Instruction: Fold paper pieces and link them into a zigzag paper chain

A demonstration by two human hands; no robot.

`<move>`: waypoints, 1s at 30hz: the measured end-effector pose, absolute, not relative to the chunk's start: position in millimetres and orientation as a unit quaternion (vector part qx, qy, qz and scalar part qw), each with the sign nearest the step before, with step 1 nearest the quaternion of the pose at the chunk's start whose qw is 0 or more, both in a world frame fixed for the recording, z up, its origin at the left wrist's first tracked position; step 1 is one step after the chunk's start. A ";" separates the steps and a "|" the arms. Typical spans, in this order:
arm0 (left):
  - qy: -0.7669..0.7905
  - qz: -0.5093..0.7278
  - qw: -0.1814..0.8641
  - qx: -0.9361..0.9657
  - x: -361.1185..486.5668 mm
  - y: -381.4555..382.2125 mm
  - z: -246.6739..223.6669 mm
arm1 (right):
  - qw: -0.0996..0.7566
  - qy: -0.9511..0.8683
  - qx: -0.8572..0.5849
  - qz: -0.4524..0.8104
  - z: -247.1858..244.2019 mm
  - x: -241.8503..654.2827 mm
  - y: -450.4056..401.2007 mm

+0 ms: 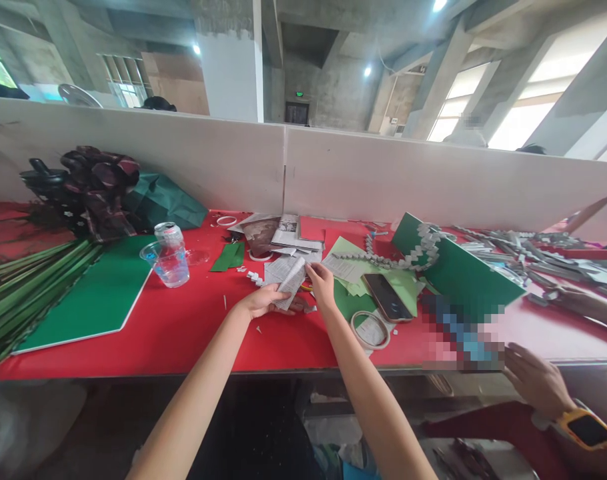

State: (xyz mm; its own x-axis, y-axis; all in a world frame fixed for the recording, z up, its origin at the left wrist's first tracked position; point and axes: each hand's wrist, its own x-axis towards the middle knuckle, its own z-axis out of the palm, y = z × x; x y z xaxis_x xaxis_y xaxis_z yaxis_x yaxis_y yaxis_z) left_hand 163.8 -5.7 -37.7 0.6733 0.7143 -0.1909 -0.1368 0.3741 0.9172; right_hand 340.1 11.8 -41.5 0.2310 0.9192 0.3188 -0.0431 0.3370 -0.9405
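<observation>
Over the red bench, the left hand is holding the folded paper, its grip clamped on the lower edge, with fingers showing beneath. The right hand is pinching the same printed sheet at its upper right edge, thumb and fingers closing together on it. The folded paper is sitting between the two hands, tilting up to the right.

Taking that paper as the clock's centre, a stack of printed sheets is lying at twelve o'clock, and green scraps are resting at ten. A clear cup is standing between nine and ten, a can showing above its rim. A folded-paper chain is curving at two, against a green board. A phone is lying at three, and a tape roll at four, just beside it.
</observation>
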 end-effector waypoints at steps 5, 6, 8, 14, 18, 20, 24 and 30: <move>0.298 0.277 0.773 0.486 163.9 -6.5 -35.7 | 0.636 -0.512 -0.433 0.382 -36.8 339.0 7.4; 0.299 0.279 0.774 0.483 164.1 -6.8 -34.8 | 0.627 -0.510 -0.429 0.404 -35.9 338.2 6.2; 0.300 0.282 0.775 0.479 164.7 -7.2 -33.2 | 0.600 -0.505 -0.413 0.464 -34.4 335.8 3.7; 0.292 0.301 0.770 0.480 165.2 -7.2 -34.1 | 0.504 -0.523 -0.366 0.583 -32.1 329.0 -5.1; 0.280 0.294 0.768 0.495 164.8 -5.7 -40.2 | 0.443 -0.502 -0.401 0.625 -32.2 325.7 -12.7; 0.276 0.290 0.768 0.500 164.9 -4.9 -42.8 | 0.430 -0.500 -0.409 0.631 -33.2 324.3 -14.9; 0.275 0.284 0.768 0.505 165.5 -3.7 -44.9 | 0.438 -0.510 -0.400 0.623 -37.5 323.1 -13.6; 0.273 0.263 0.767 0.518 166.0 -2.4 -45.0 | 0.478 -0.549 -0.364 0.582 -39.3 323.1 -8.8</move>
State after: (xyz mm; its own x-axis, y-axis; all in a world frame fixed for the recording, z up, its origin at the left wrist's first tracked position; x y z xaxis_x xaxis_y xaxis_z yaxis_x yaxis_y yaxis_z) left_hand 166.0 -2.4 -45.0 0.7130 0.6859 -0.1452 -0.1208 0.3242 0.9382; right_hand 323.1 -8.8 -39.3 -0.2791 0.9549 0.1012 -0.1563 0.0588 -0.9860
